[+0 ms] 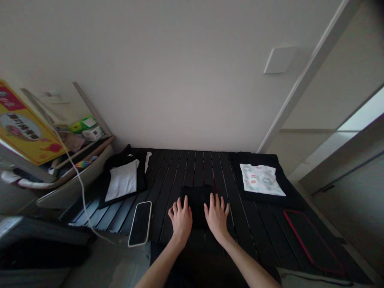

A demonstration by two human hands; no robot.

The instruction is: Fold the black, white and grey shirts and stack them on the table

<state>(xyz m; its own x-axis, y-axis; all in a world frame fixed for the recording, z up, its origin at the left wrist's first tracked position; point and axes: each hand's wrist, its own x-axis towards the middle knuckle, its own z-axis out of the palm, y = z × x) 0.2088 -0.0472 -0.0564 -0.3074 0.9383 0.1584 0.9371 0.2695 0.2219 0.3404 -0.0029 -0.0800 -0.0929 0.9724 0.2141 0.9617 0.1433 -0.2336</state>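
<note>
A folded black garment (196,206) lies in the middle of the dark slatted table (174,200). My left hand (181,220) rests flat against its left side, fingers spread. My right hand (216,216) presses on its right side in the same way, and neither hand grips it. To the left lies a black garment with a white panel (123,180) on top. To the right, a white printed cloth (261,180) sits on a black folded piece (264,198).
A smartphone in a white case (140,224) lies left of my left hand, and a white cable (81,200) runs past it. A dark tablet with a red edge (312,244) lies at the right front. A cluttered bin (72,172) and yellow sign (27,128) stand at the left; a wall stands behind.
</note>
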